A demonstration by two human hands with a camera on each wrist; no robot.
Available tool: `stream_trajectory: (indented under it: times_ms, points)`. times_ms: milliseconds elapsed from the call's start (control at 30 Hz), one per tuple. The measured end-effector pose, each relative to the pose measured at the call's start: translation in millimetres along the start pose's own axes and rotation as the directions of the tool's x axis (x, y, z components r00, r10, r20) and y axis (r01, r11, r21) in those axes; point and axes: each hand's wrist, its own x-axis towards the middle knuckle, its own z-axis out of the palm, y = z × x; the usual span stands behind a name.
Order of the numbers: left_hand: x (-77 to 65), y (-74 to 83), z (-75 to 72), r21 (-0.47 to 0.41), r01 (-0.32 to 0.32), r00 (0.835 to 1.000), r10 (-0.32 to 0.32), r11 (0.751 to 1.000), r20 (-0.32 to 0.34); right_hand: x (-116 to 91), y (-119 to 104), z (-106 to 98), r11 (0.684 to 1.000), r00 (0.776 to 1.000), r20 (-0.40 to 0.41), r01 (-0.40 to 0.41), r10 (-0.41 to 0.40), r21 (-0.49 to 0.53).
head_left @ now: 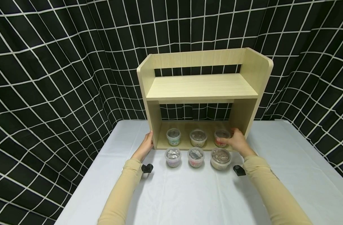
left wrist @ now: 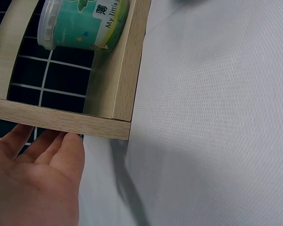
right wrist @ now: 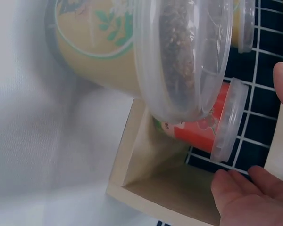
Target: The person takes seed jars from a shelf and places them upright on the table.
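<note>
On the outer face of the left side panel of a wooden shelf (head_left: 202, 87) rest the fingers of my left hand (head_left: 144, 147), extended and holding nothing. Inside the lower level, a lidded tub with a green label (left wrist: 80, 26) stands nearest that panel. My right hand (head_left: 239, 143) reaches into the lower right part, beside a lidded tub with a red label (right wrist: 198, 134). In the right wrist view, a gap shows between its fingers and this tub, with the thumb spread away. A lidded tub with yellowish contents (head_left: 198, 143) stands between the other two.
In front of the shelf, on the white-covered table (head_left: 182, 200), stand a purplish lidded tub (head_left: 173, 162), a pinkish one (head_left: 195, 163) and a larger beige one (head_left: 219, 165), close to my right wrist. Black cloth with a white grid (head_left: 120, 62) hangs behind.
</note>
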Motion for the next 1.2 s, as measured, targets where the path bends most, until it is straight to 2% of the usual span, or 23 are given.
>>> stream_trajectory:
  times_ms: [167, 333, 567, 933, 1100, 1200]
  points:
    - [-1.4, 1.0, 1.5, -0.024, -0.02, 1.0, 0.019, 1.0, -0.009, 3.9, 2.2, 3.7, 0.999, 0.999, 0.016, -0.032, 0.032, -0.012]
    - [-2.5, -1.4, 0.8, -0.02, 0.0, 1.0, -0.001, 1.0, -0.019, 7.7, 7.9, 7.5, 0.998, 0.998, 0.022, -0.059, 0.059, -0.018]
    - [-2.6, -1.8, 0.5, -0.019, 0.004, 1.0, -0.004, 1.0, -0.028, 7.9, 14.6, 8.7, 1.0, 0.999, 0.039, -0.015, 0.014, 0.006]
    - [-1.8, 1.6, 0.7, -0.022, 0.01, 1.0, -0.01, 1.0, -0.003, 13.5, 15.6, 9.8, 0.999, 0.996, 0.079, -0.03, 0.028, 0.013]
    - [-0.6, -1.8, 0.2, -0.034, -0.002, 1.0, 0.002, 0.999, -0.004, 13.8, 16.9, 12.1, 1.0, 0.994, 0.106, -0.01, 0.011, -0.009]
    - [-2.1, -1.3, -0.5, -0.046, -0.007, 1.0, 0.008, 0.999, 0.019, 13.9, 18.3, 14.3, 1.0, 0.994, 0.107, 0.006, -0.005, -0.013]
